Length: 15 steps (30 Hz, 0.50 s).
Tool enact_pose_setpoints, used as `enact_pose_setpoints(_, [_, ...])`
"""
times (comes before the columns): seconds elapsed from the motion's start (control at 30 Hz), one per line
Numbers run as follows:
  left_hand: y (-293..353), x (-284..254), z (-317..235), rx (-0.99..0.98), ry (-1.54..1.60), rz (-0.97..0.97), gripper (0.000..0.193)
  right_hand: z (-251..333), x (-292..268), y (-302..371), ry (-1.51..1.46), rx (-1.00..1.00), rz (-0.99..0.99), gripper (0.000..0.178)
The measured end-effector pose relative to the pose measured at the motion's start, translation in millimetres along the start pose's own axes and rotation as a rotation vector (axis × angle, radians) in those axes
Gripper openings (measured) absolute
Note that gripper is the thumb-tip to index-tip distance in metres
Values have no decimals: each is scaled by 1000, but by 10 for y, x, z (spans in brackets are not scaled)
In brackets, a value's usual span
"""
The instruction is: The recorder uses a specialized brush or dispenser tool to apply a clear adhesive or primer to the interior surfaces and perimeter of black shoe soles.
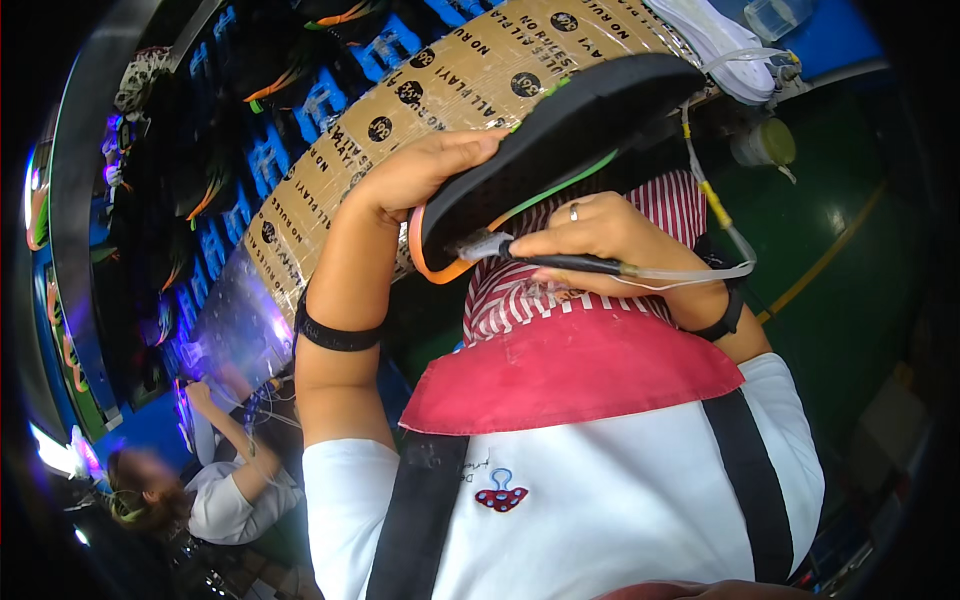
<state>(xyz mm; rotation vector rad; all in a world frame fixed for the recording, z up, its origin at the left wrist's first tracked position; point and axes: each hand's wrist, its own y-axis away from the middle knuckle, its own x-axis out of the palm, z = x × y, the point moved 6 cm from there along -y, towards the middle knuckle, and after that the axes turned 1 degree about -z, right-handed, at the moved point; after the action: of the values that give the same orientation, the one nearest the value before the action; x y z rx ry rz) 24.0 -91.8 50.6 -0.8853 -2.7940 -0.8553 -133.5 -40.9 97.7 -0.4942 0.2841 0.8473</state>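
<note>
My left hand [430,170] is closed around the edge of a black shoe sole [570,140], thumb on its upper side. An orange-to-green rim runs along the sole's lower side, and the sole is held tilted above my lap. My right hand [600,240] grips the black handle of a brush [568,262], fed by a clear tube. The pale brush head touches or nearly touches the sole near its orange end. A ring and a black wristband are on the right hand and wrist.
Printed cardboard [340,160] under clear film covers the bench edge. Beyond it, blue racks [265,165] carry dark soles with orange-green rims. At upper right lie a white sole [720,50] and a lidded jar [765,145]; the clear tube [735,250] loops nearby. A co-worker [215,490] works at lower left.
</note>
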Motion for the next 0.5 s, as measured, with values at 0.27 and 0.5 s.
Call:
enact_pose_setpoints(0.27, [39, -448, 364, 335, 801, -332, 41, 18, -379, 66, -272, 26, -190, 22])
enact_pose_setpoints(0.5, [201, -156, 113, 761, 907, -19, 60, -84, -559, 144, -376, 133, -418, 24])
